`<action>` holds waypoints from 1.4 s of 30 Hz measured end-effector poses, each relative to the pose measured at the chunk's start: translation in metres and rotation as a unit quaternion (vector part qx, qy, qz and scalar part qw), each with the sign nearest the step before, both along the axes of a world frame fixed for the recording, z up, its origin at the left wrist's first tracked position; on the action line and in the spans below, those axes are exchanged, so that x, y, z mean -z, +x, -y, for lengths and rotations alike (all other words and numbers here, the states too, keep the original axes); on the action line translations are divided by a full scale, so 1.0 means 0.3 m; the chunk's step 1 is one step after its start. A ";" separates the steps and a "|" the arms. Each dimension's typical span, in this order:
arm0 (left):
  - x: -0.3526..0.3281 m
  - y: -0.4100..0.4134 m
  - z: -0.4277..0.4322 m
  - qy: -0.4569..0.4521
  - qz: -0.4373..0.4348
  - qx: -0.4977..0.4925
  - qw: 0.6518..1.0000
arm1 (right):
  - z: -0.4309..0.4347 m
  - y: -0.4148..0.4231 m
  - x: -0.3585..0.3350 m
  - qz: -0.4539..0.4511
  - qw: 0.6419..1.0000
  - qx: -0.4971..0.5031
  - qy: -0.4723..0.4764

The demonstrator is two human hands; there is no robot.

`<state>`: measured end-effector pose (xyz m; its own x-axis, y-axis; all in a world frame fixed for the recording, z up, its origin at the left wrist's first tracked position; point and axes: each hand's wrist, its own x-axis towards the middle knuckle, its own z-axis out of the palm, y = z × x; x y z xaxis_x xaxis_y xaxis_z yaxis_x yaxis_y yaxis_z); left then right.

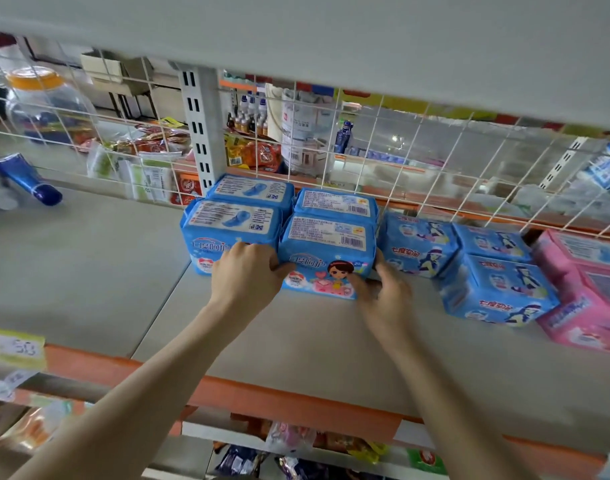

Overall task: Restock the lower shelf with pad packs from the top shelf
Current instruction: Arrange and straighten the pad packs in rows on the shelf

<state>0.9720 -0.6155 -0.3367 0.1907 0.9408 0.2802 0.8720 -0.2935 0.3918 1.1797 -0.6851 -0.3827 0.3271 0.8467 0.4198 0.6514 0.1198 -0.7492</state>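
Observation:
A blue pad pack (327,251) with a cartoon girl on its front stands on the grey shelf (296,348). My left hand (248,275) grips its left side with curled fingers. My right hand (383,289) grips its right lower corner. Three more packs of the same kind stand around it: one to its left (227,226), two behind (334,202). The pack in my hands touches its neighbours.
Other blue pad packs (494,282) and pink packs (587,292) lie to the right. A white wire grid (417,168) backs the shelf. A blue tube (26,181) lies far left. An orange edge strip (262,400) runs along the front, with goods below.

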 end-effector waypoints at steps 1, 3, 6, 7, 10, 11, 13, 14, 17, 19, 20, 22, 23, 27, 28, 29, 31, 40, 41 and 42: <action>0.002 -0.020 0.016 0.028 0.030 0.010 0.999 | 0.006 -0.001 -0.008 -0.007 1.000 -0.003 -0.003; -0.004 -0.086 0.044 0.150 0.164 0.008 0.975 | 0.023 0.003 -0.029 -0.025 0.999 -0.003 -0.024; -0.006 -0.209 0.005 0.238 0.341 -0.037 0.909 | 0.033 0.014 -0.069 -0.045 0.995 -0.001 -0.086; 0.002 -0.241 -0.031 0.189 0.360 -0.068 0.911 | 0.024 0.014 -0.075 -0.054 0.994 -0.019 -0.098; 0.031 -0.290 -0.147 -0.089 0.396 -0.090 0.909 | -0.026 0.005 -0.071 -0.073 0.991 -0.082 -0.071; 0.036 -0.288 -0.166 -0.150 0.425 -0.063 0.890 | -0.041 0.002 -0.062 -0.063 0.992 -0.087 -0.059; 0.047 -0.278 -0.192 -0.196 0.496 -0.013 0.846 | -0.054 -0.010 -0.051 -0.047 0.995 -0.079 -0.046; 0.048 -0.270 -0.199 -0.195 0.517 -0.006 0.834 | -0.056 -0.016 -0.049 -0.048 0.995 -0.075 -0.041; 0.045 -0.253 -0.211 -0.196 0.549 -0.001 0.813 | -0.055 -0.023 -0.039 -0.052 0.997 -0.057 -0.028; 0.050 -0.249 -0.219 -0.197 0.545 -0.007 0.815 | -0.060 -0.024 -0.033 -0.045 0.997 -0.045 -0.038; 0.051 -0.245 -0.221 -0.197 0.541 -0.010 0.818 | -0.067 -0.025 -0.029 -0.042 0.998 -0.040 -0.040; 0.054 -0.236 -0.221 -0.190 0.522 -0.016 0.831 | -0.079 -0.031 -0.023 -0.040 0.998 -0.027 -0.038; 0.054 -0.232 -0.220 -0.183 0.507 -0.021 0.842 | -0.083 -0.035 -0.022 -0.040 0.998 -0.020 -0.035; 0.045 -0.227 -0.213 -0.180 0.483 -0.038 0.856 | -0.084 -0.038 -0.015 -0.036 0.999 -0.008 -0.026; 0.044 -0.227 -0.207 -0.182 0.482 -0.041 0.856 | -0.079 -0.037 -0.016 -0.031 0.999 -0.007 -0.024; 0.045 -0.231 -0.198 -0.177 0.473 -0.046 0.862 | -0.071 -0.038 -0.016 -0.021 1.000 -0.003 -0.017; 0.053 -0.234 -0.158 -0.126 0.450 -0.050 0.883 | -0.052 -0.047 -0.022 0.021 1.000 0.020 0.009; 0.123 -0.104 0.000 0.024 0.139 -0.062 0.988 | -0.056 -0.115 -0.010 0.365 0.927 0.053 0.063; 0.129 -0.096 -0.007 0.025 0.139 -0.073 0.987 | -0.061 -0.113 -0.010 0.367 0.926 0.058 0.065; 0.136 -0.090 -0.014 0.030 0.140 -0.079 0.987 | -0.065 -0.110 -0.010 0.369 0.925 0.062 0.069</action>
